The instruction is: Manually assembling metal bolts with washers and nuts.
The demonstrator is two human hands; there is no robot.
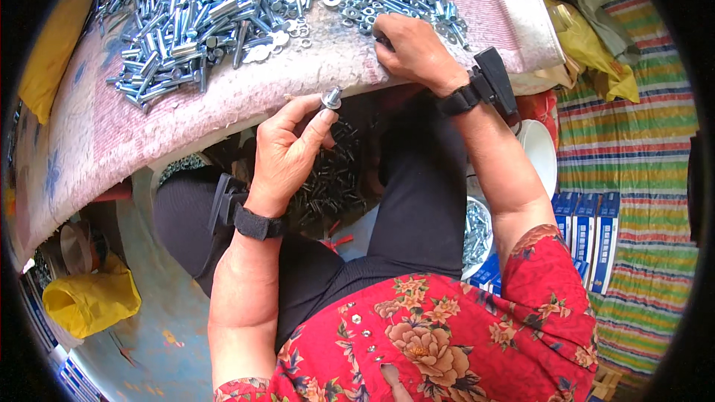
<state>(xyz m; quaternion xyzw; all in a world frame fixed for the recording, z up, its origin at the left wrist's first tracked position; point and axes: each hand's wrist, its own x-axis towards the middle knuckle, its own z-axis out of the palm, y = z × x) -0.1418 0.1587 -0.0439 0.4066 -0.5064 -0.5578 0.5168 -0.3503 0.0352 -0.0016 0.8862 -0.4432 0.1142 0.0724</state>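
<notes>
My left hand [287,145] is raised just off the table's near edge, pinching a short silver bolt [332,99] with a washer between thumb and forefinger. The bolt's washer end points up and away from me. My right hand [417,48] rests on the table by the right part of the heap, its fingers curled under. Whatever those fingers may hold is hidden. Across the table spreads a heap of metal bolts and sleeves [216,11]. Small nuts [369,11] and flat washers [331,0] lie along its right and near sides.
A pinkish, worn cloth [149,141] covers the table. Dark metal pieces [331,179] lie below its edge, between my legs. To my right are a white bucket of metal parts [477,234], a white tub [547,152] and blue-and-white boxes [596,238]. A yellow bag [93,301] lies at left.
</notes>
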